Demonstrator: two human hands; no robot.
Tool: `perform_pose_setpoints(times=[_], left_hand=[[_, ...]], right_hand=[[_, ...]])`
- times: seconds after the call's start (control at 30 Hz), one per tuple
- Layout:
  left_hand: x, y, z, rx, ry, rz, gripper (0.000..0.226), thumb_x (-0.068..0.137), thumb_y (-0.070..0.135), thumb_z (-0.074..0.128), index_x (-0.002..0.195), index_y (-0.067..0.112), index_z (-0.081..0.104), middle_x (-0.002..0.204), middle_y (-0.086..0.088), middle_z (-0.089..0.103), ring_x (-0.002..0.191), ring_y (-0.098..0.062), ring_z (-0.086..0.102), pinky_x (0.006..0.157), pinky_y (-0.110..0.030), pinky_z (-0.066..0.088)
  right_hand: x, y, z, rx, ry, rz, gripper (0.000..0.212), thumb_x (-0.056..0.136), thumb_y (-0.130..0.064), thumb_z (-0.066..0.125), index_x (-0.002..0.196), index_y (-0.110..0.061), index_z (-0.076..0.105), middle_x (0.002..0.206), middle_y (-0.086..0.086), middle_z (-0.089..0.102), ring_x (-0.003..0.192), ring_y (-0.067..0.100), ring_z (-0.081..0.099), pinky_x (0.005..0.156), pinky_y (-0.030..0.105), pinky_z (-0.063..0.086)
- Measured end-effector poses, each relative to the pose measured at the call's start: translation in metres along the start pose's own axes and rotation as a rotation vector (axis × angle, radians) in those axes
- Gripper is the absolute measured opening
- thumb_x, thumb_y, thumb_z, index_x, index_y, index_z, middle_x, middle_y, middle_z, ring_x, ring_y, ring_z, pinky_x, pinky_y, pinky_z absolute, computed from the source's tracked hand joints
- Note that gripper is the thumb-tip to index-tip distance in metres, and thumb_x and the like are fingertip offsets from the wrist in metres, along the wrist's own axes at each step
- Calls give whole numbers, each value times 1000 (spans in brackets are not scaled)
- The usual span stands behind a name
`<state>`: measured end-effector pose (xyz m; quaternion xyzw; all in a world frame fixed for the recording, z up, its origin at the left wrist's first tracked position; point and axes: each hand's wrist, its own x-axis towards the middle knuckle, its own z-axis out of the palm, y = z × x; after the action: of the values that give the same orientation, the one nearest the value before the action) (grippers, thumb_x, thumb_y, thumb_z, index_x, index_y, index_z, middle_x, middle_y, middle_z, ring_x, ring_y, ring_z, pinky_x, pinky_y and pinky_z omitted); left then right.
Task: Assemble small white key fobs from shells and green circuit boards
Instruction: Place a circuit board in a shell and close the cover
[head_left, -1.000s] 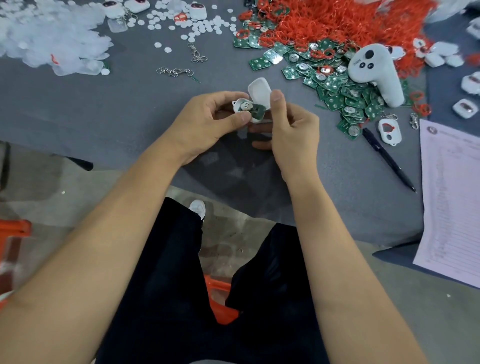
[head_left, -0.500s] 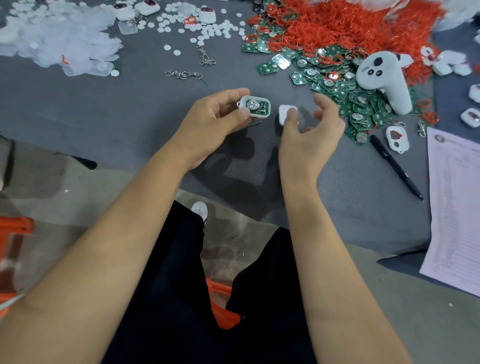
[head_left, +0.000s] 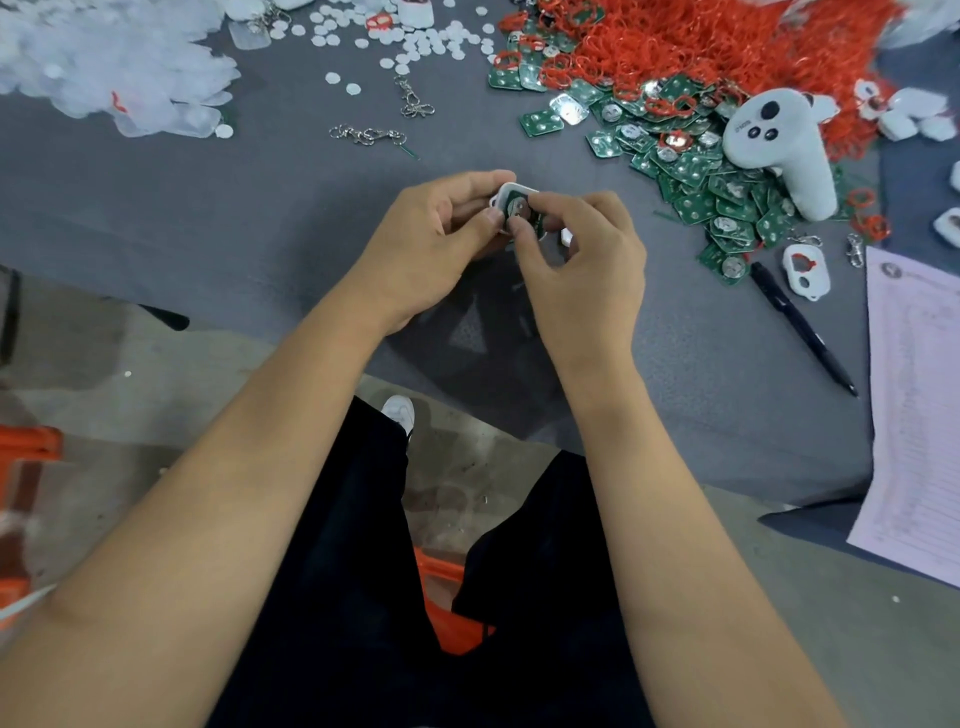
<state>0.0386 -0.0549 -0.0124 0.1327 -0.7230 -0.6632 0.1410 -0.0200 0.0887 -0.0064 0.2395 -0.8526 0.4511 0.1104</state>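
Observation:
My left hand (head_left: 441, 234) grips a small white fob shell (head_left: 511, 200) with a green circuit board (head_left: 519, 209) seated in it, above the grey table (head_left: 260, 208). My right hand (head_left: 582, 260) has come in from the right and pinches the same shell and board with thumb and forefinger. A second white shell half (head_left: 566, 238) lies on the table, mostly hidden behind my right fingers. A heap of green circuit boards (head_left: 701, 176) lies to the right.
Red rubber rings (head_left: 701, 47) are piled at the back right, with a white controller (head_left: 779, 150) on the boards. White discs (head_left: 415, 41) and clear plastic (head_left: 104, 67) lie back left; keyrings (head_left: 369, 134), a pen (head_left: 800, 327), paper (head_left: 919, 415) and a loose shell (head_left: 805, 270) lie around.
My right hand let the loose shell half drop to the table, then came back to the fob in my left hand and now pinches it.

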Motion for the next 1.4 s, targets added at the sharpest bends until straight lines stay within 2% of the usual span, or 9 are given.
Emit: perform_pose_setpoints(times=[0.53, 0.77, 0.87, 0.93, 1.0, 1.13, 1.2, 1.3, 1.4], left_hand=[[1, -3, -4, -21, -30, 12, 34, 107, 3, 52, 140, 5, 60, 124, -4, 74, 120, -15, 69, 100, -29, 55], [1, -2, -1, -18, -41, 17, 35, 107, 1, 51, 142, 1, 57, 125, -7, 73, 119, -14, 69, 98, -26, 55], [2, -3, -2, -18, -34, 27, 34, 107, 3, 52, 140, 5, 60, 123, -3, 75, 118, -14, 69, 99, -27, 55], [2, -4, -2, -37, -17, 27, 32, 106, 5, 54, 137, 8, 62, 120, 0, 77, 116, -15, 71, 98, -28, 56], [3, -5, -1, -71, -3, 18, 30, 106, 6, 56, 135, 10, 63, 117, 2, 78, 115, -15, 71, 97, -28, 57], [4, -7, -3, -104, 5, 0, 30, 106, 5, 54, 135, 7, 62, 111, 4, 79, 112, -14, 72, 95, -26, 57], [4, -7, -3, -112, 9, -5, 30, 106, 4, 53, 135, 5, 61, 109, 5, 79, 111, -14, 72, 95, -26, 57], [4, -6, -2, -112, 18, -8, 29, 106, 4, 53, 134, 5, 62, 109, 3, 79, 111, -16, 72, 96, -27, 57], [3, -4, -1, -111, 35, -1, 29, 106, 3, 53, 134, 5, 62, 112, 0, 78, 112, -18, 72, 97, -30, 57]], right_hand=[[0, -4, 0, 72, 1, 2, 12, 88, -22, 76, 99, -19, 78, 94, -2, 67, 79, 14, 63, 69, 42, 54], [0, -3, 1, 77, -14, -14, 12, 88, -22, 76, 99, -19, 77, 95, -2, 68, 79, 14, 63, 68, 41, 54], [0, -4, 2, 78, 6, 15, 11, 86, -23, 76, 96, -19, 77, 92, -3, 68, 78, 11, 64, 69, 36, 55], [1, -4, 0, 168, 36, 67, 10, 86, -22, 75, 95, -18, 76, 87, -3, 70, 74, 9, 63, 68, 29, 54], [4, 0, -4, 369, 77, 175, 8, 88, -15, 72, 94, -13, 77, 80, -3, 71, 66, 7, 60, 64, 24, 51], [13, 13, -12, 767, 164, 447, 14, 97, -1, 61, 102, 5, 72, 62, -4, 61, 52, 9, 51, 43, 23, 40], [12, 12, -12, 738, 134, 450, 13, 100, -3, 60, 106, 2, 70, 66, -3, 64, 59, 12, 60, 42, 23, 44], [9, 6, -9, 605, 63, 334, 14, 101, -17, 66, 110, -7, 68, 87, 2, 70, 73, 14, 67, 48, 29, 55], [7, 7, -3, 388, 22, 251, 21, 99, -27, 69, 114, -12, 69, 105, 5, 70, 85, 13, 67, 69, 38, 61]])
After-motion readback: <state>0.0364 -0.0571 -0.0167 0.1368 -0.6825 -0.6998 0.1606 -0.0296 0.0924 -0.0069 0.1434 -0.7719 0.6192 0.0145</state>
